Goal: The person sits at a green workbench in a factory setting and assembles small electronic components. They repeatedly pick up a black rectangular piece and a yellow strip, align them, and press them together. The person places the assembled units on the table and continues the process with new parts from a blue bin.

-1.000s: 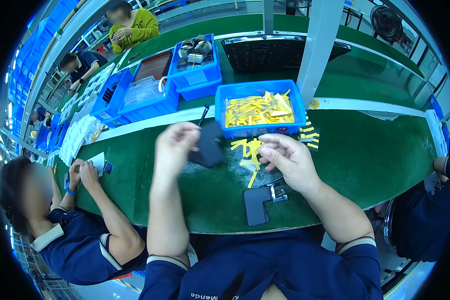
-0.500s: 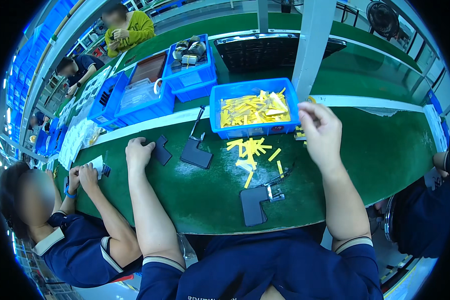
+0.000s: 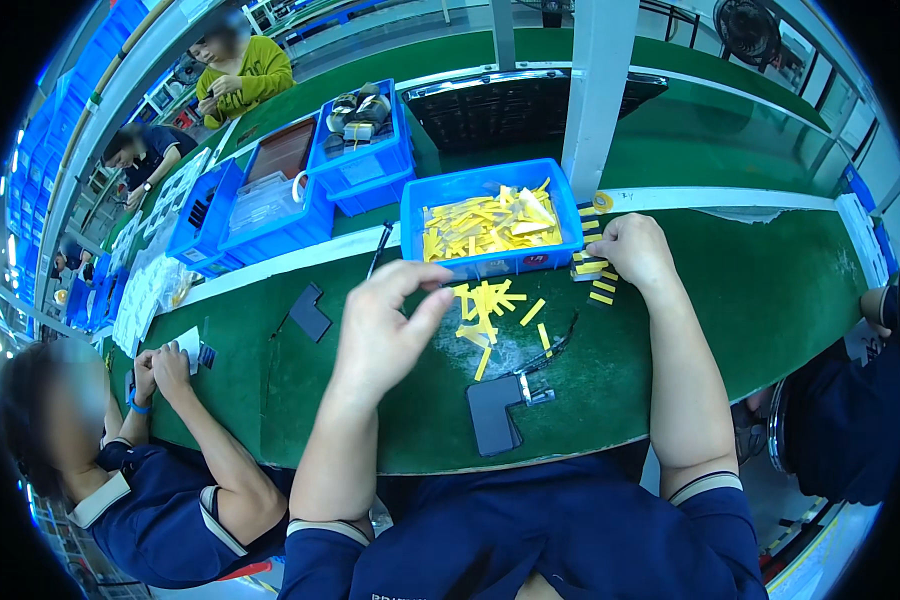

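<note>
My left hand [image 3: 385,325] is raised over the bench with thumb and fingers apart and nothing visible between them. It hides most of a dark L-shaped piece whose black cable [image 3: 380,250] sticks out beyond it. To its left lies another flat dark L-shaped piece [image 3: 310,312]. My right hand [image 3: 640,250] pinches at a row of short yellow strips [image 3: 592,268] beside the blue bin; a strip's end meets the fingertips. Loose yellow strips [image 3: 485,310] lie scattered between my hands. Nearest me sits a third dark L-shaped piece [image 3: 492,415] with a cable and metal-coloured end.
A blue bin [image 3: 490,268] full of yellow strips stands ahead, by a grey post [image 3: 600,100]. More blue bins [image 3: 280,235] stand at the back left. A co-worker's hands [image 3: 160,370] hold a white sheet on the left. A yellow tape roll [image 3: 602,201] lies near the post.
My left hand has moved right, away from the leftmost dark piece and over the middle one. My right hand has lowered to the row of yellow strips, its fingers closing there.
</note>
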A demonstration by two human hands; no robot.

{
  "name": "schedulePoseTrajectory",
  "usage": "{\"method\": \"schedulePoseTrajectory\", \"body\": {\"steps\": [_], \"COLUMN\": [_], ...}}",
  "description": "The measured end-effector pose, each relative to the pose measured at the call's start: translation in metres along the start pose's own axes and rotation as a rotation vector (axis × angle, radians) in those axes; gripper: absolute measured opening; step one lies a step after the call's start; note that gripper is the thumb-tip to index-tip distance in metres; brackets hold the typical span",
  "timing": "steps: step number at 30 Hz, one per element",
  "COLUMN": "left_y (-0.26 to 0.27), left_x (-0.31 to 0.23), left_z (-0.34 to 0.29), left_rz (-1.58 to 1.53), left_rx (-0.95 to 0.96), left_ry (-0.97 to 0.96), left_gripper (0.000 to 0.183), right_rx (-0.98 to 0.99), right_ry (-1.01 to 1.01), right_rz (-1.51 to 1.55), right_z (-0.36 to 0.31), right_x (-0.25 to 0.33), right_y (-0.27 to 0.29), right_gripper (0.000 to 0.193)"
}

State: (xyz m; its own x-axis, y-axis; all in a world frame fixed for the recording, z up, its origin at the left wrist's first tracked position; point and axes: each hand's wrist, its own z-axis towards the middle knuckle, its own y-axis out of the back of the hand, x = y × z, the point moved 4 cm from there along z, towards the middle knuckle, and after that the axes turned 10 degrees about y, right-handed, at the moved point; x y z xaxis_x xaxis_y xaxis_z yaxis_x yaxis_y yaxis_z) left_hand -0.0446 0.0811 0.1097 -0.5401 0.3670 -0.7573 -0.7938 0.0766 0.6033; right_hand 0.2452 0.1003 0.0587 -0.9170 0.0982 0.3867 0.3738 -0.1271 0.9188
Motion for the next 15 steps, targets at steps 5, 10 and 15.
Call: {"method": "schedulePoseTrajectory", "body": {"steps": [5, 10, 15], "left_y": [-0.033, -0.033, -0.003], "left_x": [0.016, 0.023, 0.042], "left_z": [-0.011, -0.007, -0.005], "left_rz": [0.012, 0.042, 0.465], "left_rx": [0.120, 0.114, -0.122], "left_ry": [-0.039, -0.013, 0.072], "left_gripper": [0.012, 0.013, 0.038], "right_rx": [-0.235, 0.022, 0.139], "right_ry": [0.141, -0.026, -0.036], "right_rz": [0.023, 0.223, 0.030], "right_z": [-0.012, 0.001, 0.000], "right_x": [0.016, -0.002, 0.007], "right_y": [0.014, -0.001, 0.001], "right_gripper": [0.021, 0.027, 0.034]}}
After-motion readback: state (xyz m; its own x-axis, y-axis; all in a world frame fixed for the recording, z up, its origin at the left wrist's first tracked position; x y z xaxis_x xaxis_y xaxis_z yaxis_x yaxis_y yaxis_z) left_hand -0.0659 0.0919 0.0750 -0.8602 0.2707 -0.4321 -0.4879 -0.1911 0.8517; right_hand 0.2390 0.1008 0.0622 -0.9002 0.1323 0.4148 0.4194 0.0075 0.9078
